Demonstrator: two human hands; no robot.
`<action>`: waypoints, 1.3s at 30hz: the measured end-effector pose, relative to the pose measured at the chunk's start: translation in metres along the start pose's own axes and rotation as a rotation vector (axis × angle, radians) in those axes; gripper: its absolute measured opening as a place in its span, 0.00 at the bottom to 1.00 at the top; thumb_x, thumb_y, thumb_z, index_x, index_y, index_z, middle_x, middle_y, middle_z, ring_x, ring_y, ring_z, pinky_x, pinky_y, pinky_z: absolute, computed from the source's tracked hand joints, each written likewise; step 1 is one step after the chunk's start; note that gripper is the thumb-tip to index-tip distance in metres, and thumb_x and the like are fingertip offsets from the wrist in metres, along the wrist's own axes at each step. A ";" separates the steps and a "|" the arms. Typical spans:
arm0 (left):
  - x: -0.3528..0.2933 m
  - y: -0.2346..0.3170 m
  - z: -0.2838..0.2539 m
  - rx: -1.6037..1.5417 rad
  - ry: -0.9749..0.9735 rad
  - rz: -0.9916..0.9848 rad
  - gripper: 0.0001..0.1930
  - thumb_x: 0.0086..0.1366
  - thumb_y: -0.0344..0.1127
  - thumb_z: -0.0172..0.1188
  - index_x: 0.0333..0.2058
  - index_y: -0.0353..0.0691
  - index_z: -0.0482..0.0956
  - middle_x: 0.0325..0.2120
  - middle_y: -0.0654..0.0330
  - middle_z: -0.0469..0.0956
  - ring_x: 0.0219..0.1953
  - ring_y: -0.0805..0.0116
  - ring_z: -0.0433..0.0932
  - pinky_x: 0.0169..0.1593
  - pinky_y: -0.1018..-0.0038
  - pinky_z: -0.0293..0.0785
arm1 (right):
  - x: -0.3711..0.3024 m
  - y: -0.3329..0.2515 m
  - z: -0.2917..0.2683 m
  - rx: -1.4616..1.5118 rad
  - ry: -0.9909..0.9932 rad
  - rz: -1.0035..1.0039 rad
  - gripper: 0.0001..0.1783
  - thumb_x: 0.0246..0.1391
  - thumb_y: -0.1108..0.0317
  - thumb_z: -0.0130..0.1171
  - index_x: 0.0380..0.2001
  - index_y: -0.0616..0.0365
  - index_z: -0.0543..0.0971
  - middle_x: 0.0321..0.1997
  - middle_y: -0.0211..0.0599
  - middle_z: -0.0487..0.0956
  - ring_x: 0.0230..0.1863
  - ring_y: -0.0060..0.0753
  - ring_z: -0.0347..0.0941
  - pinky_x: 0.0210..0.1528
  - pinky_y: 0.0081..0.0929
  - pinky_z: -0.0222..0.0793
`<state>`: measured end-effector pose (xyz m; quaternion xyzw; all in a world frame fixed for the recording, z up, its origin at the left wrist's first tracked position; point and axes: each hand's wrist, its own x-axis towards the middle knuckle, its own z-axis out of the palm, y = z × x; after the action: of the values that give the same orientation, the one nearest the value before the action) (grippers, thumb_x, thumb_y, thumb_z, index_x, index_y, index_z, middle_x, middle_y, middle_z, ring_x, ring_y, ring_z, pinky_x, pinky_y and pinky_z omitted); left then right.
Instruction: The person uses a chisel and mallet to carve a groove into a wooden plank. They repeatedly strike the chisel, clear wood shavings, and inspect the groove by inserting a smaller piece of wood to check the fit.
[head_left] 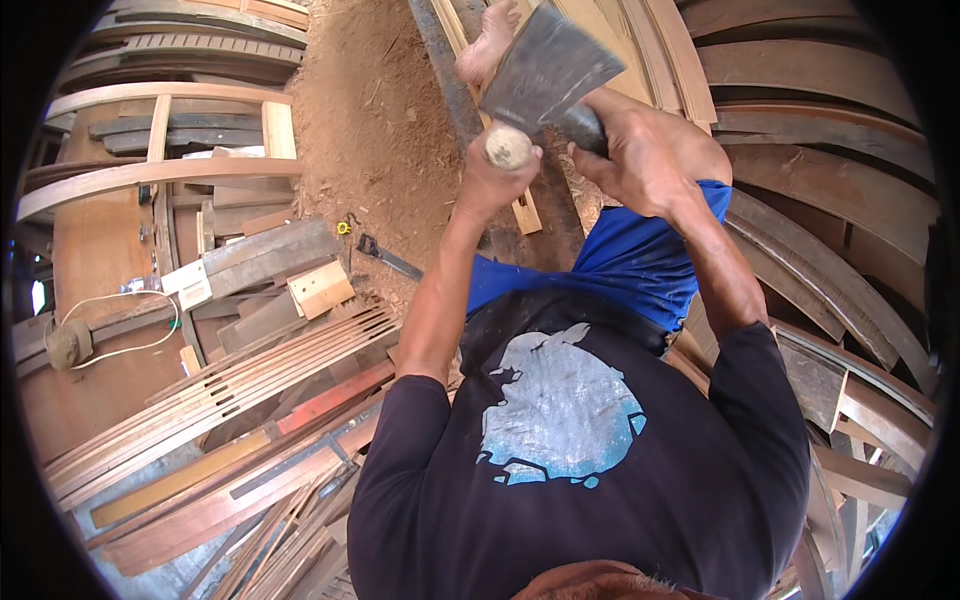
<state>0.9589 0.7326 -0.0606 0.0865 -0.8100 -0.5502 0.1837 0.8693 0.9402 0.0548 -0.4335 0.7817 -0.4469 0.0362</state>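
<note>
My left hand [495, 180] is closed round a wooden handle [510, 148], its pale round end facing up. At the handle a wide, flat, dark metal blade [550, 70] fans out away from me, slightly blurred; it looks like an adze. My right hand [645, 155] is just right of it, thumb and fingers round a dark rounded piece [583, 128] close to the blade. Whether that piece belongs to the tool I cannot tell. Below my hands lies a narrow wooden strip [527, 215], partly hidden. My bare foot [490, 42] rests beyond the blade.
Sawdust covers the ground [365, 130] ahead to the left. A curved wooden frame [160, 178] and stacked slats [230, 395] lie on the left, near a wooden block [320, 288] and a white cord [120, 295]. Curved dark planks [810, 185] are piled along the right.
</note>
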 end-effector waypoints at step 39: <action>-0.011 0.012 0.001 -0.047 -0.040 -0.113 0.10 0.60 0.31 0.72 0.35 0.37 0.78 0.26 0.63 0.80 0.31 0.78 0.78 0.37 0.75 0.77 | 0.027 -0.039 -0.018 0.186 0.089 0.167 0.20 0.51 0.71 0.68 0.48 0.61 0.79 0.30 0.52 0.83 0.34 0.61 0.81 0.38 0.47 0.77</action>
<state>0.9693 0.7416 -0.0520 0.1166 -0.7940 -0.5804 0.1381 0.8697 0.9238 0.1028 -0.3411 0.7711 -0.5319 0.0785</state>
